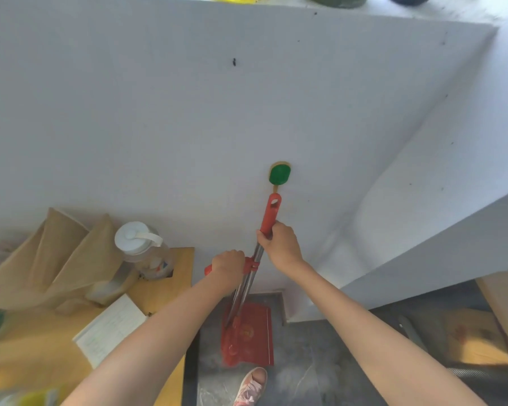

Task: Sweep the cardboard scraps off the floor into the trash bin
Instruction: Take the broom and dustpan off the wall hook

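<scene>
- No cardboard scraps can be made out anywhere; the strip of grey floor (305, 361) at the lower centre of the frame looks free of them, though it is blurred. The trash bin is not in view either.
- The sweeping tools are at the centre of the frame: a red dustpan (254, 332) stands on the floor against the foot of the white wall (159, 112), with two metal poles (247, 285) rising from it, joined by a red clip (251, 265).
- The longer pole ends in a red grip (272, 212) with a hanging hole, its tip just below a green hook (279, 172) on the wall and not touching it.
- The right hand (280, 241) is wrapped round the lower end of that red grip.
- The left hand (228, 265) is closed round a second red handle that juts to the left beside the clip.
- Progress, as a judgement: the set is either coming off the hook or about to go onto it, and this view does not settle which. If it is coming off, all the sweeping and the emptying into the bin are left to do; if it is going back, the sweeping would be done.
- Outward: a pink shoe (251, 386) sits at the bottom edge just below the dustpan.
- At lower left a wooden bench (159, 291) carries brown paper bags (71, 253), a clear jar (141, 247) with a white lid, and an open notebook (112, 329).
</scene>
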Available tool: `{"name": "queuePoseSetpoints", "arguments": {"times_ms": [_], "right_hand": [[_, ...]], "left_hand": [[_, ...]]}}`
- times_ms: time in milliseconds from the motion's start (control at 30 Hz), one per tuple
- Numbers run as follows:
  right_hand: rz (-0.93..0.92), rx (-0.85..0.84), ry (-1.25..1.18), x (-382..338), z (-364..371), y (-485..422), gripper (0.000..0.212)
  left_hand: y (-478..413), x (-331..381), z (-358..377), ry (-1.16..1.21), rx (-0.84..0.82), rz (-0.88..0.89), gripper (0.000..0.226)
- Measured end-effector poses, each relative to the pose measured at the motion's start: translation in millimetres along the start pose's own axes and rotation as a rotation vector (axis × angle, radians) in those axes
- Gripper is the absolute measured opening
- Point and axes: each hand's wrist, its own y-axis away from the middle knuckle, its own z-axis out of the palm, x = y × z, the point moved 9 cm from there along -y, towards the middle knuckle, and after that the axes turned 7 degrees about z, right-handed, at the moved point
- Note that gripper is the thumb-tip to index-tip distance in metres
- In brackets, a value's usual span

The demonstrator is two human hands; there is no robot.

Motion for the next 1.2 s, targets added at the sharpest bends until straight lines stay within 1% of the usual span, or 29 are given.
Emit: {"name": "queuePoseSetpoints", "arguments": {"times_ms": [100, 200, 267, 333, 367, 433, 533, 567, 667, 700, 767, 833, 933, 1000, 1067, 1200], "right_hand": [[-0.025, 0.001, 0.007, -6.8, -4.7, 18.3, 0.017], [-0.062, 0.006, 0.013, -13.0, -11.5, 44.4, 0.023], [-0.087, 0.029, 0.039, -16.2, -17.3, 65.7, 0.027], [-0.122, 0.066, 0.064, -18.5, -22.7, 89.9, 0.023], [-0.15, 0.092, 0.075, -19.9, -25.8, 101.8, 0.023], [-0.204, 0.153, 0.075, -22.5, -34.5, 126.7, 0.023], [-0.211, 0.229, -0.04, -22.6, -50.0, 161.5, 0.026], [-0.204, 0.243, -0.118, -22.1, -53.9, 172.1, 0.027], [-0.185, 0.297, -0.455, -23.1, -67.5, 205.6, 0.017], [-0.166, 0.308, -0.555, -21.8, -69.4, 214.4, 0.017], [-0.122, 0.309, -0.7, -18.5, -70.6, 229.9, 0.028], [-0.102, 0.273, -0.759, -16.6, -69.8, 242.1, 0.037], [-0.154, 0.125, -0.792, -18.9, -67.9, 262.9, 0.043], [-0.242, -0.008, -0.767, -26.1, -65.1, 281.6, 0.046], [-0.32, -0.146, -0.713, -32.7, -55.8, 322.6, 0.048], [-0.346, -0.327, -0.63, -42.1, -35.4, 353.1, 0.049]], "left_hand": [[14.9, 4.4, -1.4, 0.017, 0.007, 0.038, 0.031], [32.8, 10.1, 5.2, 0.173, -0.059, 0.064, 0.031], [47.3, 15.0, 11.2, 0.273, -0.082, 0.077, 0.034], [63.1, 18.1, 15.5, 0.301, -0.054, 0.078, 0.044], [70.7, 19.4, 16.4, 0.301, -0.02, 0.078, 0.047], [88.9, 23.6, 13.7, 0.321, 0.085, 0.091, 0.046], [128.4, 34.3, 0.2, 0.298, 0.278, 0.141, 0.042], [144.2, 39.9, -3.1, 0.28, 0.33, 0.158, 0.041], [190.6, 53.0, -13.1, 0.22, 0.506, 0.166, 0.046], [205.8, 57.2, -17.2, 0.189, 0.574, 0.169, 0.049], [230.7, 63.6, -19.0, 0.132, 0.64, 0.173, 0.051], [250.3, 69.3, -13.8, 0.123, 0.652, 0.173, 0.051], [276.7, 74.9, -4.8, 0.131, 0.652, 0.16, 0.051], [294.3, 80.0, 2.9, 0.133, 0.658, 0.161, 0.049], [331.7, 83.4, 17.4, 0.135, 0.674, 0.163, 0.048], [358.3, 79.3, 34.6, 0.135, 0.692, 0.183, 0.047]]}}
